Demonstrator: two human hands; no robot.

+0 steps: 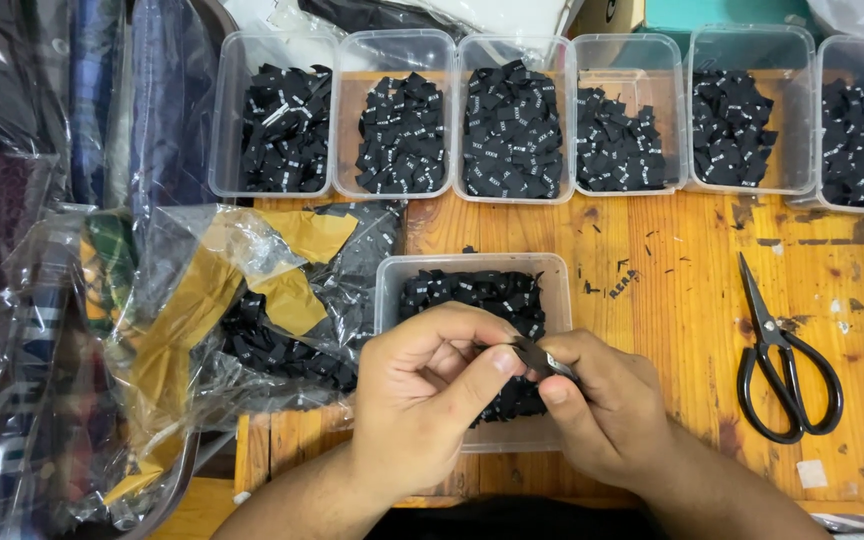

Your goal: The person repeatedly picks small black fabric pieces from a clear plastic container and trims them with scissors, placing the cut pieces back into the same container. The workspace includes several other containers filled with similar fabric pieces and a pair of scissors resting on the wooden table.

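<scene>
Seven clear plastic tubs sit on the wooden table, each holding small black fabric labels. Six form a row at twelve o'clock; the seventh tub lies at the centre, just beyond the hands. The left hand and right hand press together above it, both thumbs and forefingers pinching one small black label between them. Black scissors rest closed at three o'clock. A crumpled clear bag with more labels and yellow paper lies at nine o'clock, beside bagged dark cloth.
</scene>
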